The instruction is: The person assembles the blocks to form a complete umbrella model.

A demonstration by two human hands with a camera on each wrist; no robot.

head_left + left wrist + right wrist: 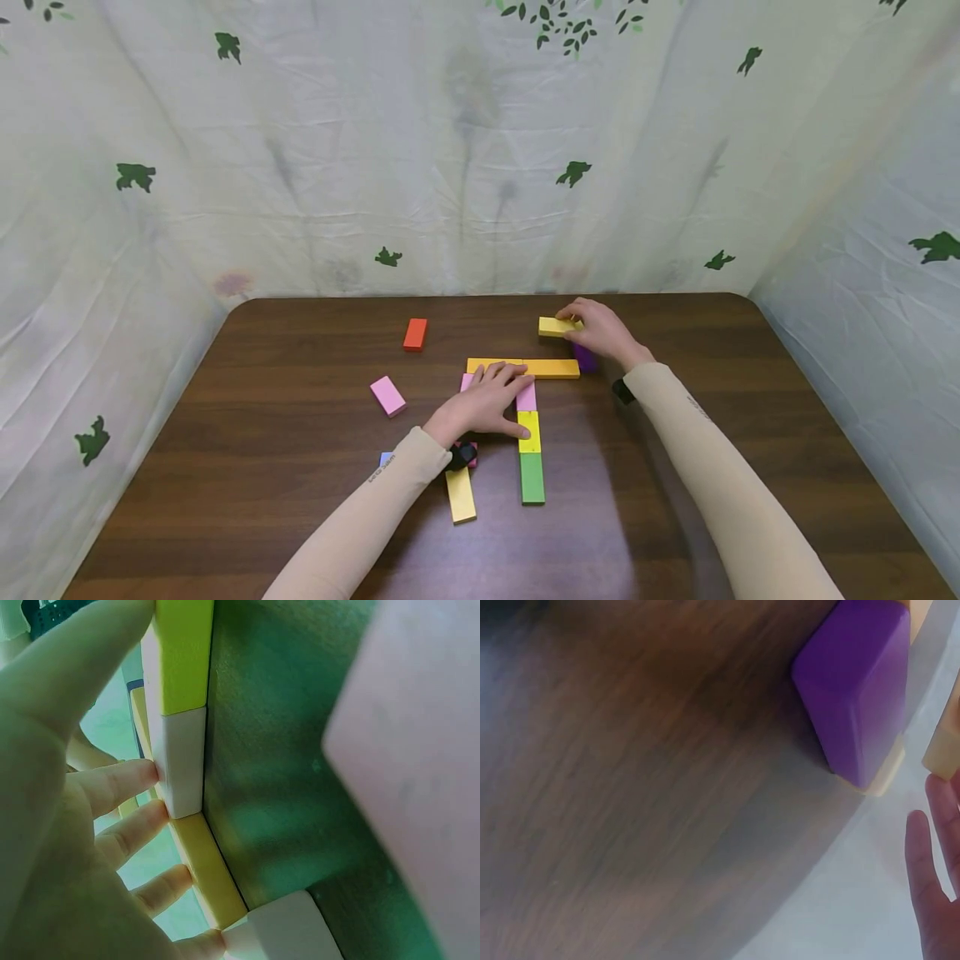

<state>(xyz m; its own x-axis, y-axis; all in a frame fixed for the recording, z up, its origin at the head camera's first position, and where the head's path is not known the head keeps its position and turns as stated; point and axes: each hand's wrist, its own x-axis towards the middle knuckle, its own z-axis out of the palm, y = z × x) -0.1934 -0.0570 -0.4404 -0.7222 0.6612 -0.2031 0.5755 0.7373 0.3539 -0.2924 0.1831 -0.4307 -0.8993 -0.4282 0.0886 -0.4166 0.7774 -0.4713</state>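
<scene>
At the far right, my right hand (603, 333) pinches a pale yellow block (552, 327) between thumb and fingers. A purple block (585, 358) stands just below that hand, at the right end of a row of orange blocks (551, 369). My left hand (483, 404) spreads over the joined blocks. In the left wrist view its fingertips touch a pink block (184, 761) and an orange block (210, 870), while the thumb is at a yellow block (184, 660). A green block (532, 479) continues the column toward me.
Left of the row lie a loose red-orange block (415, 335) and a pink block (387, 396). Near my left wrist are a pale yellow block (461, 497) and a blue block (386, 457), partly hidden by the sleeve. A white curtain (337, 183) borders the brown table (712, 433).
</scene>
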